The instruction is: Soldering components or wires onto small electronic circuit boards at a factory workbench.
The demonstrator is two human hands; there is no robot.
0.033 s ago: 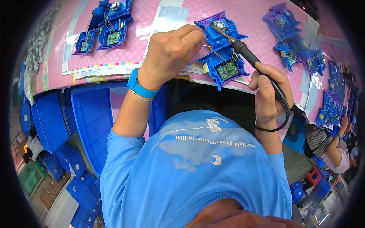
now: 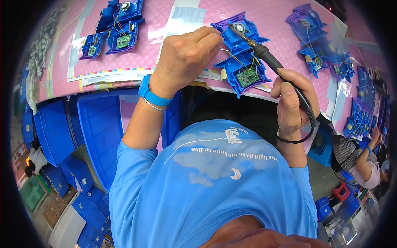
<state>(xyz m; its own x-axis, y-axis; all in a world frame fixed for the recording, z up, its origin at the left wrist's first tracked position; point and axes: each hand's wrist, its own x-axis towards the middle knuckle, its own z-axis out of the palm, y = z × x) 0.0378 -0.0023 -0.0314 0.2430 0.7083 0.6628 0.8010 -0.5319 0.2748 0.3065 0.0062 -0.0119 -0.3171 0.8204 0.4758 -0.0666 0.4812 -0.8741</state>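
Observation:
In my closed right hand [image 2: 294,99] is a black-handled soldering iron [image 2: 269,58], slanting up to the left. Its tip lies over the round metal speaker [image 2: 239,29] in a blue plastic housing; whether the two touch I cannot tell. The housing's lower half [image 2: 235,62] holds a green circuit board [image 2: 247,77], with thin coloured wires running between the halves. Beside the housing's left edge, my left hand [image 2: 188,53] is closed in a pinch. A thin pale wire [image 2: 223,50] comes out from its fingertips, which are partly hidden behind the hand.
More opened blue housings with boards and wires lie at the table's back left [image 2: 124,31] and right [image 2: 308,37]. Below the table edge stands a blue bin [image 2: 99,136]. At far right, another person's arm [image 2: 366,159] reaches toward several blue housings [image 2: 359,118].

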